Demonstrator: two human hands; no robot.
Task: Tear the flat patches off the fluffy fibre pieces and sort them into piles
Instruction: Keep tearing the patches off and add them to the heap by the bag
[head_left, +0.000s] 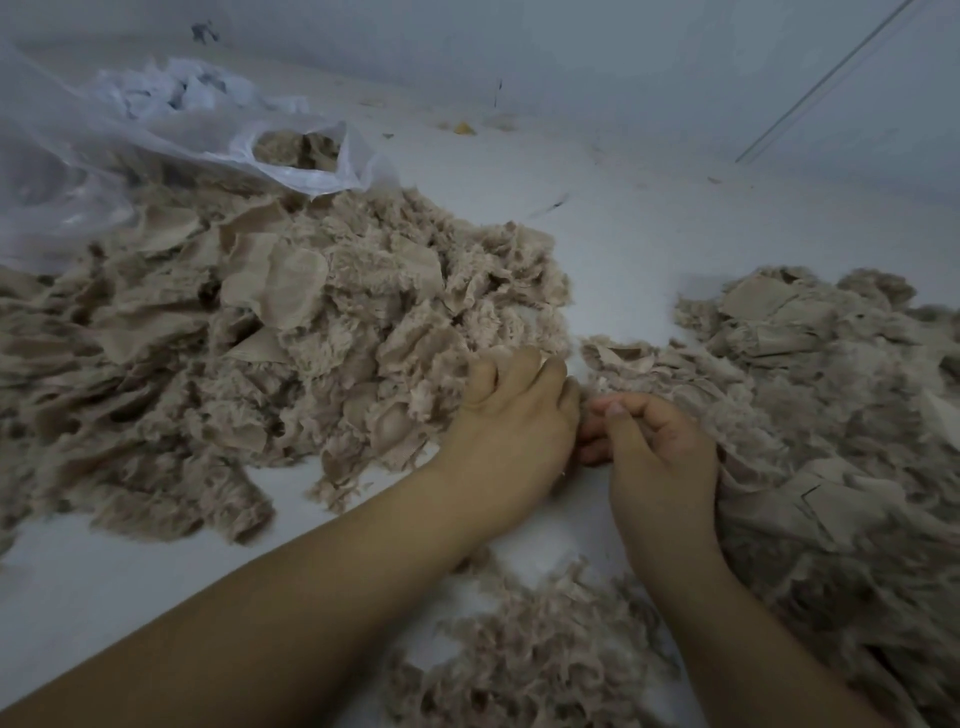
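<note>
I find the work partly done, with much left. The left heap (249, 332), the largest, mixes fluffy fibre with flat patches, and I judge it mostly unsorted stock. The right heap (841, 415) shows many flat patches among fluff; I cannot tell whether it is a sorted pile. The near pile (524, 654), smaller, looks to be loose fluff only, probably torn-off fibre.

Container: one clear plastic bag (171, 130) at upper left, mouth open, with more tan fibre inside; I cannot tell how full it is.

The left hand (514, 415) has fingers curled into the left heap's edge. The right hand (654, 441) pinches a small tuft (589, 413) between the heaps.
</note>
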